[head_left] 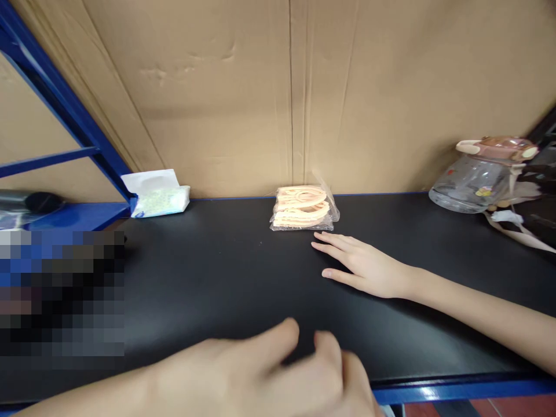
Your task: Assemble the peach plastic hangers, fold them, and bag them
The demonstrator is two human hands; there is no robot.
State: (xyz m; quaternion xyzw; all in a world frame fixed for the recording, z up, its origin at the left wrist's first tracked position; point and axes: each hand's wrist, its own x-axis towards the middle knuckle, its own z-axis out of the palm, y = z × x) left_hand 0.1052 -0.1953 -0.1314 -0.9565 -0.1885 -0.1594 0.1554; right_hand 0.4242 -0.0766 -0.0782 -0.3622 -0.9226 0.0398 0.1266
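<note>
My right hand point(369, 269) lies flat and open on the black shelf surface point(208, 278), fingers stretched to the left. Its fingertips stop just short of a clear plastic packet of peach-coloured curved pieces point(303, 208), which rests against the cardboard back wall. My left hand point(278, 370) hovers low at the front edge, close to the camera and blurred. Its fingers are loosely curved and apart, and nothing shows in them.
A white packet of tissues point(157, 194) lies at the back left beside a blue shelf post point(65, 104). A clear jug with a pink lid point(482, 174) lies on its side at the back right. A pixelated patch covers the left.
</note>
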